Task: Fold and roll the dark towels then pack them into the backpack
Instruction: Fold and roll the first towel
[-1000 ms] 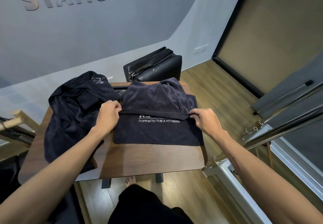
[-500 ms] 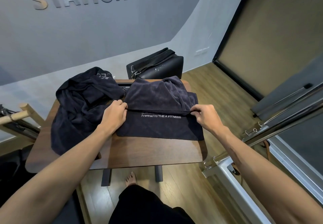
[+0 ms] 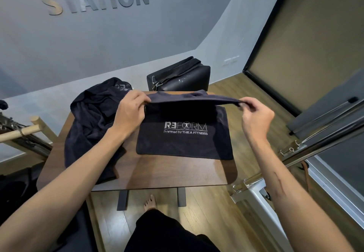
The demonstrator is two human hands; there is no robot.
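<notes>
Both hands were up over the table, each pinching one end of the folded edge of a dark towel. On the near side of that fold the left hand had its fingers curled over the cloth and its thumb tucked under, gripping the left end of the raised edge; the right hand pinched the right end between thumb and bent fingertips, its wrist a little higher. Between them the lifted edge ran taut and nearly level, held clear of the part lying below. That lower part lay flat on the wooden table, toward its right half, with white stitched lettering facing up: a logo reading REFORM and beneath it the line "Powered by THE A FITNESS". The near hem of the towel lay straight across the tabletop, short of the table's front edge. To the left, a crumpled heap of dark towels covered the left side of the table and hung over its near left edge, with a bit of white logo showing at the top of the heap. Behind the table, on the floor against the grey wall, stood a black bag with a strap lying over its top and a metal clip at its left end; whether it was open could not be told. Grey raised letters on the wall spelled STATION. A bare foot showed under the table on the wood floor.
</notes>
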